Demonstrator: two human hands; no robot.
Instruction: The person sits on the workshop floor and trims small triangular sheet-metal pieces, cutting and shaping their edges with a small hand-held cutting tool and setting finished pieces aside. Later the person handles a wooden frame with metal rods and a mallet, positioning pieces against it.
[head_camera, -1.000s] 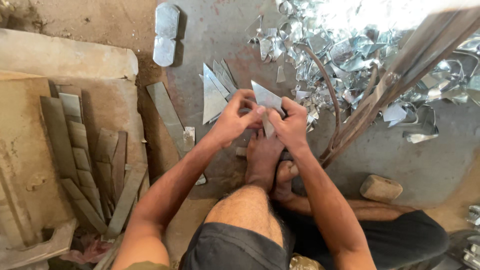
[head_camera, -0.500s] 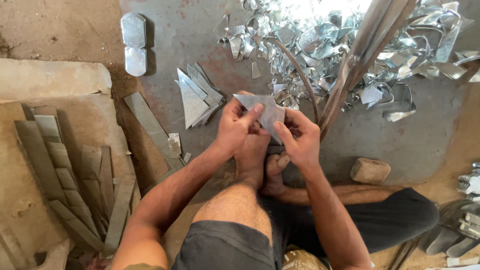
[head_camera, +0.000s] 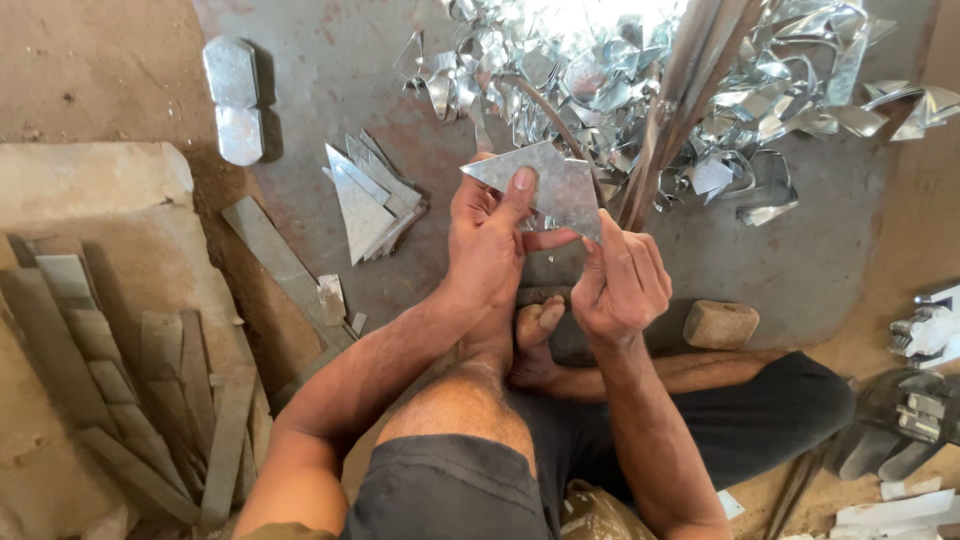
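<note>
I see my left hand (head_camera: 490, 235) pinching a triangular sheet (head_camera: 545, 190) by its lower edge, thumb on top, my right hand (head_camera: 620, 280) gripping its corner at 4 o'clock, sheet held above my foot (head_camera: 530, 335), cut triangles (head_camera: 370, 195) at 9 o'clock, scrap (head_camera: 620, 90) at 12

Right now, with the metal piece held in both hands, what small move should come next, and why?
Probably lay the triangular sheet-metal piece on the stack of cut triangles at the left. Left hand and right hand both pinch it above the floor, and it looks already cut to that same shape.
</note>
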